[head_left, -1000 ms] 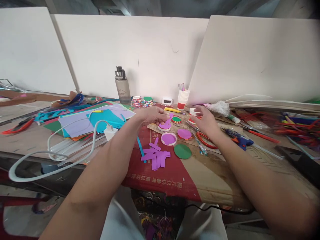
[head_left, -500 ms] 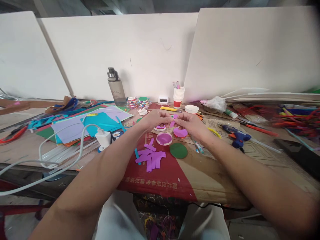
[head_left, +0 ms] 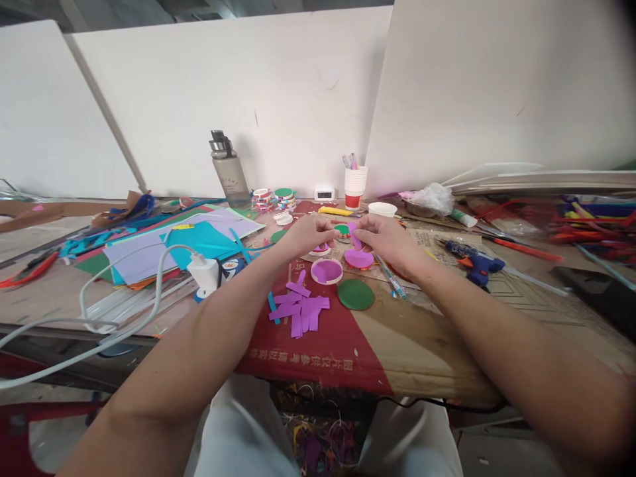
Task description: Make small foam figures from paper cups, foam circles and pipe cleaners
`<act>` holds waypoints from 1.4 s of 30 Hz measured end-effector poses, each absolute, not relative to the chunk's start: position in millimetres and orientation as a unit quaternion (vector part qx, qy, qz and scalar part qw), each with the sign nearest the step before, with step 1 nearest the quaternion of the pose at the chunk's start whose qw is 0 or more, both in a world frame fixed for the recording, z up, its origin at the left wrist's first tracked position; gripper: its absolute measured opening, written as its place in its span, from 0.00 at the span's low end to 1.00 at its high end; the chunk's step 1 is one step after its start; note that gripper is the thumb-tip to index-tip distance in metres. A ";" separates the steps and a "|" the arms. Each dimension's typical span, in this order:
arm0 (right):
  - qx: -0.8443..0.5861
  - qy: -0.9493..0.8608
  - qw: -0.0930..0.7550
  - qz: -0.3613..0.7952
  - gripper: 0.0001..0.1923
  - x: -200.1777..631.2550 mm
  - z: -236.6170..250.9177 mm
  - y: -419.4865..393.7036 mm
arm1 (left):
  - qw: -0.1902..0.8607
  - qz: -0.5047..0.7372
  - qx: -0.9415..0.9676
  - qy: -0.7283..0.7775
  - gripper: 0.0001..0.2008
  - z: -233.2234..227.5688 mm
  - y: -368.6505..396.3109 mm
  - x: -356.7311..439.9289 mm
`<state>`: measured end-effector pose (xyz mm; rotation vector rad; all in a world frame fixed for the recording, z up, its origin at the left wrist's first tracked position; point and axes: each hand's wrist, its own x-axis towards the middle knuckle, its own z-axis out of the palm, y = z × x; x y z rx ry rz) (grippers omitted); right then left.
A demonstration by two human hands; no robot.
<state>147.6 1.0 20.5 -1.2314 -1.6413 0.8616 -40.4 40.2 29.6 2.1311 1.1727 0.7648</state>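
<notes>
My left hand (head_left: 309, 233) and my right hand (head_left: 385, 237) meet over the middle of the counter (head_left: 447, 331), fingertips pinched together on a small purple paper strip (head_left: 354, 232) held between them; both hands are nearly closed, only thumb and forefinger working. The strip is thin, matte and slightly curled, standing up from my fingers.

Just under my left hand lies a shallow round white lid lined with purple paper (head_left: 319, 250). Nearer to me sits another round white cap (head_left: 326, 271), its inside covered by a purple disc. Under my right hand rests a flat purple circle (head_left: 358, 258), and just beside the cap lies a flat green paper circle (head_left: 355, 293). A loose heap of cut purple strips (head_left: 300, 308), short and rectangular, lies on the red printed cardboard (head_left: 322, 344) that covers this part of the counter.

To the right, well apart from my hands, is a blue glue gun (head_left: 472, 262). To the left, sheets of coloured paper (head_left: 183, 242) lie fanned out, smooth and flat, with a white charger and its cable (head_left: 203, 273) across them. At the back stand a grey translucent water bottle (head_left: 227, 171), a stack of white paper cups (head_left: 355, 185) holding pens, and a small white clock (head_left: 324, 194).
</notes>
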 end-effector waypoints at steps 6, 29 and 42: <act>-0.531 -0.690 0.372 0.320 0.07 152.6 24.8 -0.8 | 0.191 0.260 0.826 0.463 0.13 24.9 43.7 -39.0; -0.369 -0.747 0.311 0.457 0.05 88.0 8.8 -49.6 | 0.147 0.357 0.763 0.519 0.12 26.7 55.8 -50.8; -0.420 -0.898 0.120 0.058 0.11 68.5 -3.4 -50.4 | 0.151 0.388 0.743 0.525 0.11 27.0 55.6 -53.4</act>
